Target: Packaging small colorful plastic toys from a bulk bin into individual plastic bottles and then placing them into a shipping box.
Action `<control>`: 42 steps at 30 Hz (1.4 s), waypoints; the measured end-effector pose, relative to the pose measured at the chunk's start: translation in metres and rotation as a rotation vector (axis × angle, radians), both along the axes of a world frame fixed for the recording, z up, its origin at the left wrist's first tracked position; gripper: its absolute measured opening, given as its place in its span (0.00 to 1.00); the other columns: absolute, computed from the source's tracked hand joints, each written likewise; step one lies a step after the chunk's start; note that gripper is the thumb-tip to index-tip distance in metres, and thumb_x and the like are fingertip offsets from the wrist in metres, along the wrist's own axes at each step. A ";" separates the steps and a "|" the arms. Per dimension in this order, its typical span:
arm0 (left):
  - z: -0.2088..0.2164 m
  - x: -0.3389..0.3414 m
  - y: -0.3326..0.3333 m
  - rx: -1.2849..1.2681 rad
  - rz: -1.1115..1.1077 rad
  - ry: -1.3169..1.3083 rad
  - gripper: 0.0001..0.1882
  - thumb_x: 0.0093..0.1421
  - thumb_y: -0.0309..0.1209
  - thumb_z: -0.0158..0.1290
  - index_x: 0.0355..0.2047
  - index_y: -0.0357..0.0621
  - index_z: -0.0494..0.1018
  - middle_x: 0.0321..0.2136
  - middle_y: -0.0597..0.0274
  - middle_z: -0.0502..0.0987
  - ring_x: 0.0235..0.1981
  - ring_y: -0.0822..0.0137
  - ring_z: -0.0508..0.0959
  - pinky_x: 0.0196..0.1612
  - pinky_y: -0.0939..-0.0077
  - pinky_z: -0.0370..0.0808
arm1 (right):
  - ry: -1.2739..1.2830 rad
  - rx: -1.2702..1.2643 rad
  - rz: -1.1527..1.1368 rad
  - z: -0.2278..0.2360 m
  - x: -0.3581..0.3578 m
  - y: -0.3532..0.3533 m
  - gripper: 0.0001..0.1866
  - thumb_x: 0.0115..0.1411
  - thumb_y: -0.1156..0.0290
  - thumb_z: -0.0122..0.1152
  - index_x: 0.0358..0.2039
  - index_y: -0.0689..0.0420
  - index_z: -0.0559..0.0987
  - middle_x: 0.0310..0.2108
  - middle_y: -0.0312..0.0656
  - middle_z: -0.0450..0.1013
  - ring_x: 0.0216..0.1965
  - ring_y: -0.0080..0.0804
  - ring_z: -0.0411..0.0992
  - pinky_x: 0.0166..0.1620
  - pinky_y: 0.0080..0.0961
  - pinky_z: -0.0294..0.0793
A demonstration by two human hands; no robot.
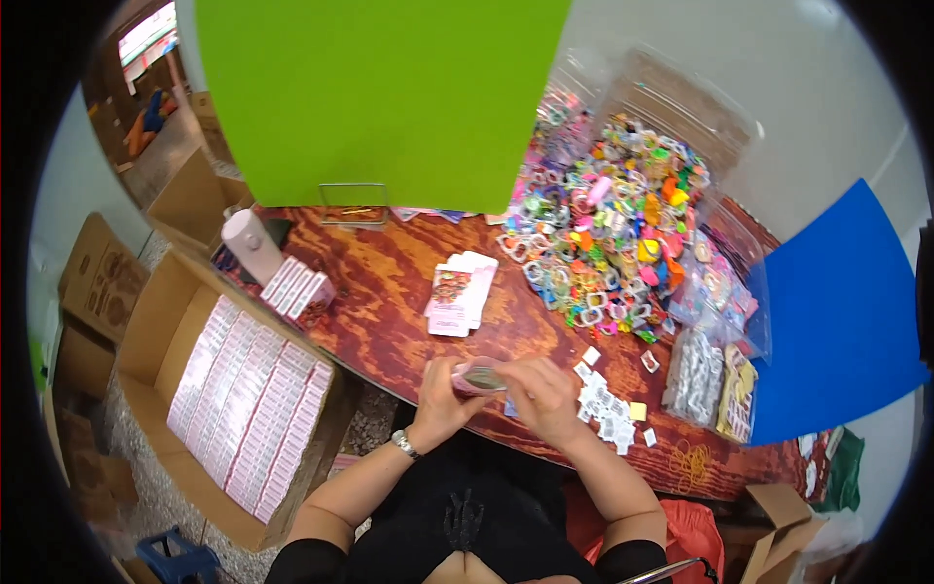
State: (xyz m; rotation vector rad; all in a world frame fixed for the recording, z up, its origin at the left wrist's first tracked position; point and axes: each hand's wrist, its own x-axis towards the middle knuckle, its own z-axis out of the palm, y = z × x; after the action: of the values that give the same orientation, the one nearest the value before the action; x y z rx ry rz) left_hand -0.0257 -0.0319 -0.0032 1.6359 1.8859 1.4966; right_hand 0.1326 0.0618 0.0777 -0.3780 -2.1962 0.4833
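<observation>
A small pink carton (477, 378) is held up over the table's near edge, its open end facing me. My left hand (444, 397) is closed around its left side. My right hand (545, 397) has its fingers bent together at the carton's right rim; whether they also pinch something small is hidden. Something greenish shows inside the carton. Beyond my hands lies a short stack of flat pink-and-white cartons (477, 300) with a colourful picture on top. Small white printed squares (605, 411) are scattered just right of my right hand.
A large heap of colourful plastic trinkets (623, 229) fills the table's right back. Silvery packets (695, 375) and a blue panel (837, 321) stand farther right. At left are stacked pink boxes (297, 290), a pink cylinder (251, 243) and a cardboard carton (156, 409) packed with pink boxes. A green panel (379, 97) rises behind.
</observation>
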 end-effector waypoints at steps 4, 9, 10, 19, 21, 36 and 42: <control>0.005 0.001 0.000 0.071 0.034 0.049 0.35 0.42 0.28 0.73 0.50 0.37 0.69 0.44 0.50 0.74 0.46 0.47 0.73 0.48 0.56 0.71 | 0.001 0.071 -0.046 -0.008 0.002 -0.006 0.18 0.51 0.82 0.67 0.45 0.58 0.82 0.35 0.42 0.79 0.32 0.36 0.77 0.34 0.28 0.76; 0.000 0.007 0.003 0.130 0.002 0.104 0.37 0.42 0.26 0.72 0.52 0.36 0.68 0.44 0.49 0.73 0.45 0.46 0.72 0.48 0.56 0.71 | -0.210 0.279 -0.133 -0.016 0.014 -0.012 0.20 0.50 0.75 0.66 0.46 0.55 0.83 0.37 0.36 0.78 0.31 0.34 0.74 0.33 0.28 0.76; -0.001 0.005 0.003 0.123 -0.009 0.132 0.36 0.42 0.26 0.72 0.52 0.36 0.68 0.44 0.49 0.73 0.45 0.46 0.72 0.48 0.56 0.71 | -0.218 0.273 -0.118 -0.016 0.016 -0.013 0.20 0.50 0.75 0.66 0.46 0.55 0.83 0.38 0.36 0.79 0.31 0.33 0.74 0.34 0.28 0.76; -0.003 0.003 0.000 -0.018 -0.027 0.082 0.39 0.44 0.29 0.72 0.56 0.36 0.65 0.46 0.47 0.72 0.48 0.47 0.73 0.51 0.57 0.72 | -0.276 0.001 -0.802 -0.060 0.140 0.100 0.14 0.63 0.74 0.60 0.49 0.60 0.79 0.40 0.53 0.77 0.41 0.52 0.77 0.43 0.43 0.77; -0.001 0.006 0.001 -0.017 -0.048 0.094 0.40 0.44 0.30 0.72 0.56 0.36 0.66 0.46 0.47 0.72 0.48 0.47 0.73 0.51 0.57 0.72 | -0.384 0.063 -0.867 -0.090 0.171 0.121 0.16 0.62 0.77 0.57 0.52 0.61 0.77 0.41 0.56 0.76 0.44 0.55 0.76 0.47 0.44 0.76; -0.002 0.006 0.001 -0.031 -0.083 0.092 0.40 0.43 0.34 0.73 0.55 0.35 0.66 0.45 0.48 0.73 0.47 0.47 0.72 0.49 0.56 0.70 | -0.310 -0.637 -0.676 -0.085 0.168 0.122 0.13 0.59 0.70 0.68 0.43 0.61 0.81 0.32 0.43 0.82 0.31 0.26 0.80 0.37 0.23 0.77; 0.001 0.009 0.003 -0.002 -0.110 0.083 0.41 0.43 0.34 0.73 0.55 0.35 0.65 0.45 0.48 0.72 0.47 0.47 0.72 0.50 0.57 0.71 | -0.688 -0.628 -0.511 -0.080 0.125 0.116 0.26 0.53 0.62 0.75 0.48 0.60 0.78 0.34 0.49 0.80 0.36 0.39 0.81 0.39 0.33 0.78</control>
State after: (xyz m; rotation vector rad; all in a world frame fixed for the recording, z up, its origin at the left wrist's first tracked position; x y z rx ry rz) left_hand -0.0168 -0.0288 -0.0019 1.7957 1.8056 1.4033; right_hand 0.2571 0.1776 -0.0021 -1.5939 -2.3923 0.8310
